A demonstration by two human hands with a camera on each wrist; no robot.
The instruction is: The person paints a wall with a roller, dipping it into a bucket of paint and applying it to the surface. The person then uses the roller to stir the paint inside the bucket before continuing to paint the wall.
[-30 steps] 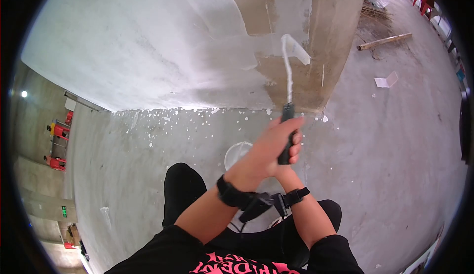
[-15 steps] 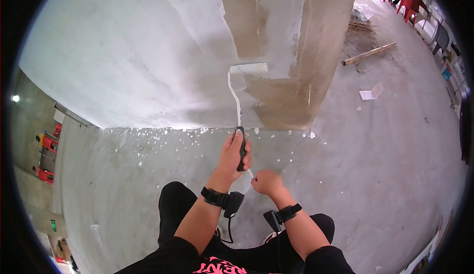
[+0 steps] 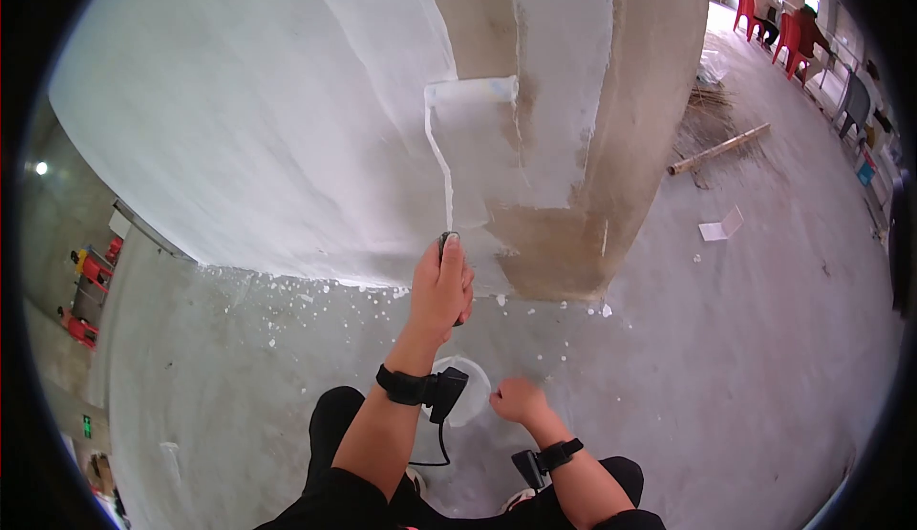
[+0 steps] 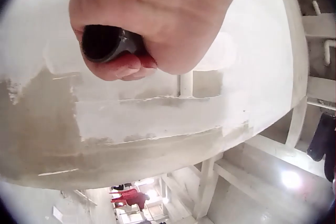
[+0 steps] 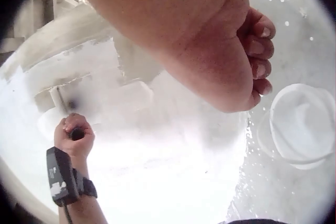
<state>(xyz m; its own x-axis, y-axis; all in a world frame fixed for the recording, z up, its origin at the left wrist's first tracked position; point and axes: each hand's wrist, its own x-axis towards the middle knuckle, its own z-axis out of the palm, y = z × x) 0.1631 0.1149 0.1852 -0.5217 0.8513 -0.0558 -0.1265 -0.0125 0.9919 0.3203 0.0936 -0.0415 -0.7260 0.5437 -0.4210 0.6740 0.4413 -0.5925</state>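
Note:
The left hand (image 3: 439, 291) grips the dark handle (image 4: 105, 43) of a paint roller, the thumb lying along it in the head view. The white roller sleeve (image 3: 473, 91) lies across the wall (image 3: 287, 148), over the border of white coating and a bare brown patch. Beside a round white bucket (image 5: 303, 124), the right hand (image 3: 521, 399) hangs with fingers loosely curled and nothing visible in it. The left forearm and its wrist camera partly cover the bucket in the head view.
White spots dot the floor (image 3: 229, 368) along the wall base. Right of the wall's edge lie a wooden pole (image 3: 718, 149), a pile of sticks and a folded white sheet (image 3: 721, 225). People sit on red chairs at the upper right.
The roller has moved left from the brown area, then higher up the wall. Both hands, close together at first, are apart; the right one is lower, beside the bucket.

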